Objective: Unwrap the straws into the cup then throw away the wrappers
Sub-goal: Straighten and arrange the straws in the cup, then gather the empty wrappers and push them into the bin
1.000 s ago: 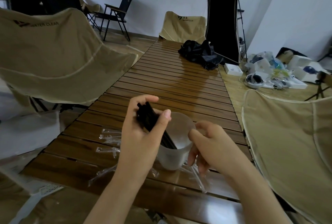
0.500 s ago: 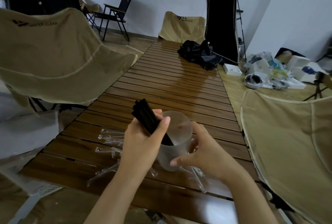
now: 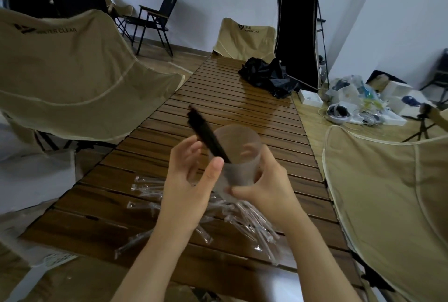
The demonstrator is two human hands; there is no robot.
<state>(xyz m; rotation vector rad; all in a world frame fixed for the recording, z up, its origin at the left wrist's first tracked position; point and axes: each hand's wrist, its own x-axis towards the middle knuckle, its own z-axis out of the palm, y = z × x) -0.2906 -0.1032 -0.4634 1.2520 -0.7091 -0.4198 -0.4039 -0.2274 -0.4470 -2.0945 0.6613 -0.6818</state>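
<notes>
My right hand [image 3: 264,187] grips the lower wall of a frosted, translucent plastic cup [image 3: 238,156], lifted above the slatted wooden table [image 3: 242,110]. My left hand [image 3: 191,180] hovers just beside the cup, fingers loosely curled and apart, thumb raised toward the rim, holding nothing that I can make out. A bundle of black straws [image 3: 206,132] leans out of the cup up to the left; they blur together, so I cannot count them. Below the cup, clear empty wrappers [image 3: 252,221] lie scattered on the table, more than a dozen, in two loose groups. Farther up the table lies one crumpled black bag [image 3: 269,76]. Three tan folding chairs [image 3: 72,71] flank the table.
</notes>
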